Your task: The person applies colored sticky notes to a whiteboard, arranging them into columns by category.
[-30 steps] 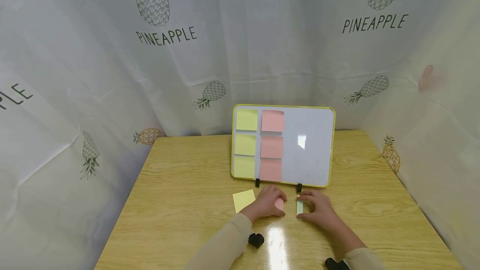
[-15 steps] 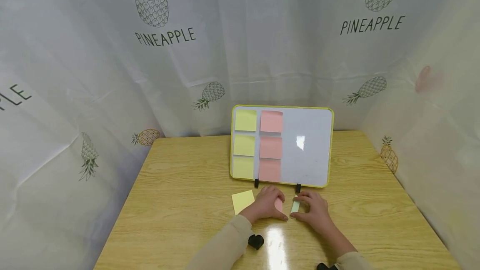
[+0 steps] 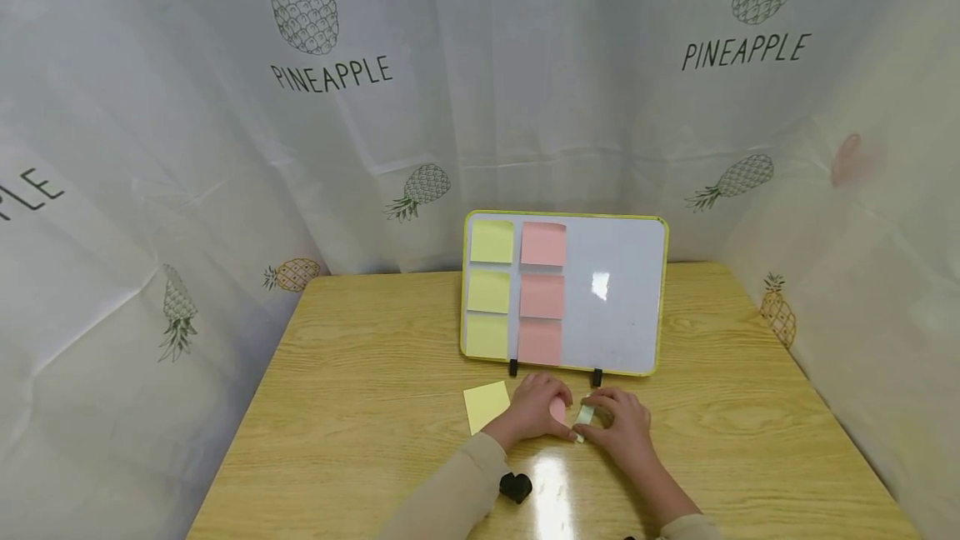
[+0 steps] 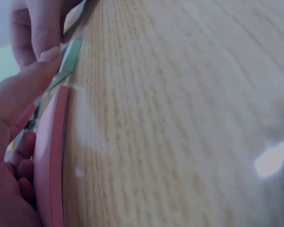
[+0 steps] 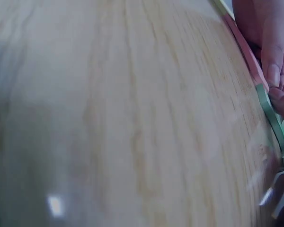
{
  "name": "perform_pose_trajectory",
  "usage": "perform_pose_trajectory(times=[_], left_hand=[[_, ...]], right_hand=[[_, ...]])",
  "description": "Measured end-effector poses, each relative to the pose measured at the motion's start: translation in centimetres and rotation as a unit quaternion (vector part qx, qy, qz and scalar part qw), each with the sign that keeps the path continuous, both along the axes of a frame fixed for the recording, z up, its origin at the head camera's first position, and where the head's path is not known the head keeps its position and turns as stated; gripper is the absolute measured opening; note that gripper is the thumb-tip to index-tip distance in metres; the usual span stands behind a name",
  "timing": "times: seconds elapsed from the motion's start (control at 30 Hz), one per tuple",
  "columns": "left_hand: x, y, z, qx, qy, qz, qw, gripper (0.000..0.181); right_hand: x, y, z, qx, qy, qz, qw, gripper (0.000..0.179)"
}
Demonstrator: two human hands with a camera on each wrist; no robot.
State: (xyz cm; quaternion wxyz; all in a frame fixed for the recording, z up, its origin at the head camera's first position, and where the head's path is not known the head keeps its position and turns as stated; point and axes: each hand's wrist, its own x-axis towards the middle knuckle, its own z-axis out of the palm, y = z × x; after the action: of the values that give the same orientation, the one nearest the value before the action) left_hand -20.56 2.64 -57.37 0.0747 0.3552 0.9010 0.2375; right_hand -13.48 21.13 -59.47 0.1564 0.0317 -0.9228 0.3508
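My left hand [image 3: 531, 408] curves its fingers around a pink sticky note pad [image 3: 557, 409] on the table. Its thumb reaches to the near corner of a green sticky note pad [image 3: 583, 417]. My right hand [image 3: 624, 425] pinches that green pad between thumb and fingers; the pad slants and looks bent in the right wrist view. In the left wrist view, the pink pad [image 4: 51, 156] lies below the left thumb, its end close to the green pad [image 4: 71, 56]. Left of the hands lies a yellow sticky note pad [image 3: 487, 405], partly hidden by the left wrist.
Behind the hands a yellow-rimmed whiteboard [image 3: 617, 298] leans upright on black feet [image 3: 597, 377]. Three yellow notes [image 3: 488, 291] fill its left column; three pink notes [image 3: 542, 296] form the middle one. The wooden table [image 3: 360, 407] meets a pineapple-print curtain [image 3: 525, 107].
My right hand has moved left with the green pad, which now slants and sits closer to the pink pad. The left thumb has stretched out to the right toward it.
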Motion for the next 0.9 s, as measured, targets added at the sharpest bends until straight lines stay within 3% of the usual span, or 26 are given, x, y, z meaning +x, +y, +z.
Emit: perform_pose_trajectory(times=[0.17,0.33,0.57,0.9], left_hand=[[0.2,0.0,0.0,0.005,0.003,0.018,0.9998,0.042],[0.4,0.0,0.1,0.013,0.002,0.015,0.9998,0.036],[0.3,0.1,0.0,0.002,-0.008,0.014,0.9999,0.033],[0.3,0.0,0.1,0.000,-0.020,0.010,0.9998,0.039]], right_hand=[[0.0,-0.3,0.1,-0.014,-0.004,-0.009,0.9998,0.038],[-0.1,0.0,0.1,-0.044,-0.028,-0.011,0.9986,0.038],[-0.3,0.9,0.2,-0.066,-0.036,0.029,0.9968,0.032],[-0.2,1.5,0.3,-0.048,-0.031,0.070,0.9959,0.027]])
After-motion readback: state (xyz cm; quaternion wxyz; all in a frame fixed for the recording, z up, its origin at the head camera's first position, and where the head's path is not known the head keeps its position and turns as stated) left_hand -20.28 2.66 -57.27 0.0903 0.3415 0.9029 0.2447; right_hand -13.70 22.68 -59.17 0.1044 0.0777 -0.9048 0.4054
